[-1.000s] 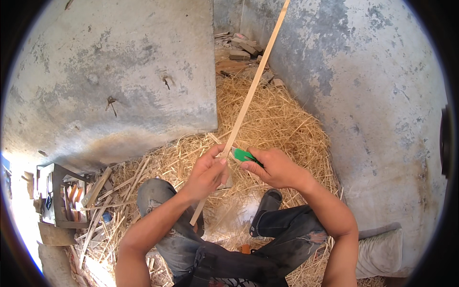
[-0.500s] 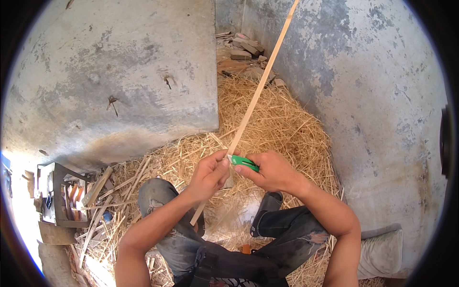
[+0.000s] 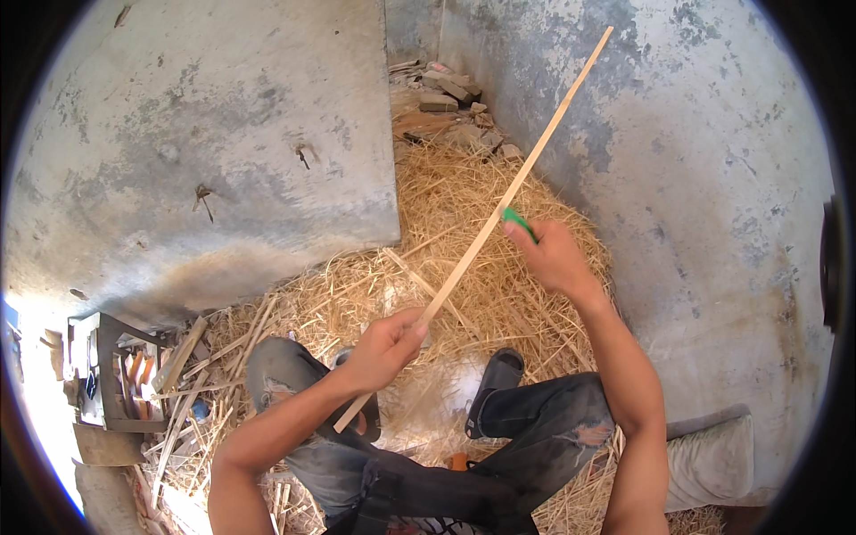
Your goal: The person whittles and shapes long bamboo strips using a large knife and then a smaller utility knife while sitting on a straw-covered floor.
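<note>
A long, thin, pale wooden strip (image 3: 464, 266) runs slantwise from near my lap up toward the far right. My left hand (image 3: 388, 349) is closed round its lower part, with a short end sticking out below the fist. Farther up the strip, my right hand (image 3: 555, 257) grips a green-handled utility knife (image 3: 520, 225). The knife's front end is at the strip's right side; its blade is too small and blurred to make out, and so is whether it touches the wood.
Straw-like shavings (image 3: 526, 294) are heaped on the floor between two peeling walls. Broken bricks (image 3: 446, 89) lie in the far corner. A dark wooden frame (image 3: 111, 374) and loose sticks (image 3: 183, 357) are at the left. A pale sack (image 3: 709, 464) rests at the lower right.
My right hand and the knife have moved up and to the right along the strip, away from my left hand. The strip's far end has come lower and tipped rightward; my left hand still holds it.
</note>
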`<act>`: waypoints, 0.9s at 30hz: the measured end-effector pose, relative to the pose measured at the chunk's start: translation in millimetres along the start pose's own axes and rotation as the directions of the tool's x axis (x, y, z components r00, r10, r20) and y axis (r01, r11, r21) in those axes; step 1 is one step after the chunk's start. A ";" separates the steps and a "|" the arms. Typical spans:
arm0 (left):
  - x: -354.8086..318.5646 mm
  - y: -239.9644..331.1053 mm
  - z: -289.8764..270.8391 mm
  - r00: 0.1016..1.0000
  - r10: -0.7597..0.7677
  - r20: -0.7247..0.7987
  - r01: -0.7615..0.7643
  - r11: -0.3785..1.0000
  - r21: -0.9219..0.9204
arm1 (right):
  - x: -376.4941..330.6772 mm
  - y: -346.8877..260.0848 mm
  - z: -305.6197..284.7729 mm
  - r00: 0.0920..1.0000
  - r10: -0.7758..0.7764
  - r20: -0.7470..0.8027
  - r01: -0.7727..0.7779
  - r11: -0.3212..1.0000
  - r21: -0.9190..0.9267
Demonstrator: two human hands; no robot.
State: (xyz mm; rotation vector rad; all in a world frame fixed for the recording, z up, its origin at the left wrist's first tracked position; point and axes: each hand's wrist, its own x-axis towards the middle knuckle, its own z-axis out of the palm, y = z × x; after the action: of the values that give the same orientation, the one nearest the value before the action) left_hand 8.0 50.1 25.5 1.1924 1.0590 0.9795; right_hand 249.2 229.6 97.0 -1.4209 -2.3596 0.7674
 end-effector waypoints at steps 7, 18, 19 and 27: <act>-2.2 -1.8 -8.0 1.000 -0.023 -0.020 0.018 0.979 -0.204 | -40.8 -37.0 60.2 0.920 -0.278 0.276 0.274 0.960 0.051; -30.0 -10.4 -19.2 0.998 -0.010 0.062 -0.009 0.955 0.297 | 21.5 69.8 -13.6 0.924 0.345 -0.167 -0.342 0.939 0.045; -36.0 -4.8 -20.3 0.995 0.016 0.097 -0.048 0.938 0.343 | 19.7 88.7 -27.7 0.886 0.410 -0.218 -0.388 0.911 0.140; -49.8 -20.4 -34.2 0.973 -0.129 0.190 0.039 0.909 0.415 | 25.5 167.1 -26.8 0.807 0.371 -0.460 -0.350 0.927 0.132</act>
State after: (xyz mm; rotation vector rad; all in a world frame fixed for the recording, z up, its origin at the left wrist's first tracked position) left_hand -36.0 7.2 8.7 1.5417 1.1642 0.5555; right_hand 372.0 322.6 22.5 -1.8235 -1.7120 0.4659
